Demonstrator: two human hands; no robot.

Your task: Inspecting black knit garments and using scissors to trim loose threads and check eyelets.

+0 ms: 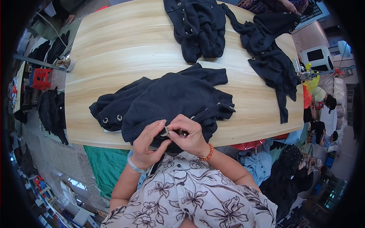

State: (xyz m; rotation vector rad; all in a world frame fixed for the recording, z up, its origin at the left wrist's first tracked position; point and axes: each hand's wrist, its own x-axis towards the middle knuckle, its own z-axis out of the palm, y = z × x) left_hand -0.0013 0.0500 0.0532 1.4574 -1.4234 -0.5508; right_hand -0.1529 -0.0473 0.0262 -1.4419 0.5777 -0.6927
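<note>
Dark sweater (167,98) at near table edge (93,141)

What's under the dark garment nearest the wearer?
The wooden tabletop carries the dark garment. A pale sliver shows at the garment's lower left edge; can't tell what it is. Anything else beneath is covered.

The left forearm (124,186) and right forearm (228,169) are bare, elbows bent and out to the sides, both slanting inward so that the hands come together in front of the chest. The left hand (149,142) points up and to the right, fingers close together, thumb set apart below them. The right hand (190,135) turns inward, its thumb and index finger drawn into a small grip just beside the left fingertips
</note>
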